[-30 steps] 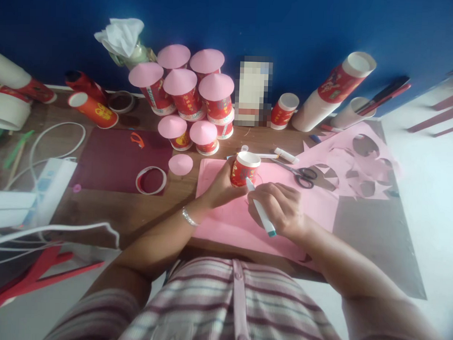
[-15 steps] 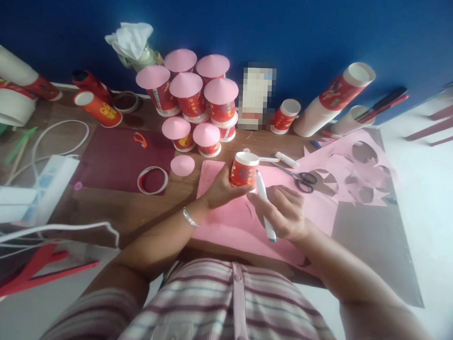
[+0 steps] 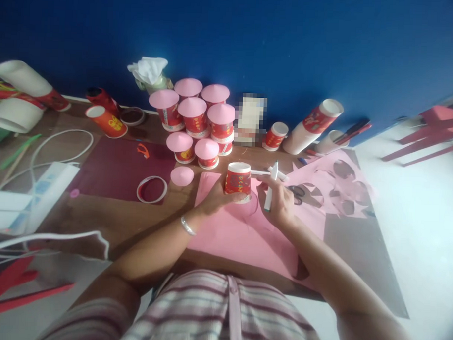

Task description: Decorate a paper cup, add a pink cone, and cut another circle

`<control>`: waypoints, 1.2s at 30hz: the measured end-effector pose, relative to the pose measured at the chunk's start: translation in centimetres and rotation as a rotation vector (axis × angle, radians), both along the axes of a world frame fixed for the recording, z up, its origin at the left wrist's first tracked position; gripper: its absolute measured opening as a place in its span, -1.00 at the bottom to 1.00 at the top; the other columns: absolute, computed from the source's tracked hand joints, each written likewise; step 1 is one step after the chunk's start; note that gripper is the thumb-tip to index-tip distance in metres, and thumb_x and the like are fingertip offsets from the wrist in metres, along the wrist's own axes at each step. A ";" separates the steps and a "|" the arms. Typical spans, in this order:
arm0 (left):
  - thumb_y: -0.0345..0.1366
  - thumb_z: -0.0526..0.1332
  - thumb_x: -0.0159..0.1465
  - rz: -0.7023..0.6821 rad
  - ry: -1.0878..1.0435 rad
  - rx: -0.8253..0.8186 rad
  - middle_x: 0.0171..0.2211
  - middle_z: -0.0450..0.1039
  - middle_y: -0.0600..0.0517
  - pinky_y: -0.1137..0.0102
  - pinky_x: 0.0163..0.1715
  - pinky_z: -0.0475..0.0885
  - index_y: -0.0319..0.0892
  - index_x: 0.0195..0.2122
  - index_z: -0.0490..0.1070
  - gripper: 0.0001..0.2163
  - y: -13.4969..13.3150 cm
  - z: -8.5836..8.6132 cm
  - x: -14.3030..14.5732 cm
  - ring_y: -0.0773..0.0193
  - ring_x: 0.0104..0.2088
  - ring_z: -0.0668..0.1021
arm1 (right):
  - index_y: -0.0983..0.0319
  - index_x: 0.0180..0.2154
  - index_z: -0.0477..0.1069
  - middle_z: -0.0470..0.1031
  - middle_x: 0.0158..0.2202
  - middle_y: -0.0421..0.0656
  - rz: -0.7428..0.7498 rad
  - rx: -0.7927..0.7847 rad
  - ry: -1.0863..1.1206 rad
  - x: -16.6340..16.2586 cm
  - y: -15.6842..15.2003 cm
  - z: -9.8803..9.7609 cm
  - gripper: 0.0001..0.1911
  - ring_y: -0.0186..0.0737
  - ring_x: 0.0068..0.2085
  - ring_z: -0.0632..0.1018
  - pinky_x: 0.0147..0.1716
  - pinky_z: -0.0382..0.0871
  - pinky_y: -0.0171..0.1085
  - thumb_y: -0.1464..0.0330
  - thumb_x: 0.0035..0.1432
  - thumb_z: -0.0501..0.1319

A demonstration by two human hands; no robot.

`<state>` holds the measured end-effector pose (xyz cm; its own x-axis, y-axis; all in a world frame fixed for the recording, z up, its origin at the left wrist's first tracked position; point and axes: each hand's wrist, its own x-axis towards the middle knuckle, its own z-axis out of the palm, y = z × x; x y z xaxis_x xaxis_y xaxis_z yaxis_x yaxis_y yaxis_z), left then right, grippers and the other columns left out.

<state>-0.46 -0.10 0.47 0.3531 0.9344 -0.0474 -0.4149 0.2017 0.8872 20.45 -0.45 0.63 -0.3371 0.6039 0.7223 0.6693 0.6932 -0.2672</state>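
Observation:
My left hand is closed round a red printed paper cup with a white rim, held over a pink paper sheet. A curved line shows on the sheet just right of the cup. In my right hand is a white marker, its tip pointing up and away from the cup. The fingers of that hand are close to a thin white stick-like thing lying behind. Beyond the knuckles lie dark-handled scissors, partly hidden.
Several red cups with pink cone tops stand at the back beside a flat pink disc. Cut pink scraps spread at right. A tall stack of cups leans there. White cables and a power strip occupy the left.
My right hand has drawn the marker away from the cup and turned its tip upward. The left hand still grips the cup, now lower over the sheet. The camera view has shifted upward.

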 end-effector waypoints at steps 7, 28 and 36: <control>-0.24 0.57 0.11 0.056 -0.018 -0.013 -0.19 0.62 -0.05 0.28 -0.17 0.57 -0.20 -0.05 0.53 -0.58 0.1 0.3 0.4 0.20 -0.22 0.63 | 0.24 0.23 0.24 0.67 -0.09 0.08 0.123 -0.018 -0.033 -0.9 -1.5 1.1 -0.57 -0.02 -0.17 0.70 -0.26 0.63 -0.13 0.42 0.39 0.25; -0.17 0.42 0.24 -0.019 0.019 0.139 0.00 0.61 -0.11 0.10 0.16 0.47 -0.17 0.08 0.51 -0.59 0.0 -0.7 -0.4 -0.06 0.11 0.60 | 0.17 -0.06 0.47 0.65 -0.31 -0.13 -0.117 -0.073 0.107 -1.3 -0.6 -1.9 -0.74 -0.17 -0.36 0.64 -0.37 0.47 -0.27 0.53 0.26 0.16; -0.17 0.52 0.15 0.187 0.145 0.208 -0.12 0.60 -0.04 0.16 0.01 0.54 -0.13 0.02 0.46 -0.54 0.2 -0.1 0.4 0.08 -0.10 0.65 | 0.16 0.05 0.38 0.65 -0.16 -0.05 -0.029 -0.099 0.159 -2.1 -1.2 -3.2 -0.73 -0.07 -0.20 0.69 -0.24 0.57 -0.18 0.35 0.34 0.25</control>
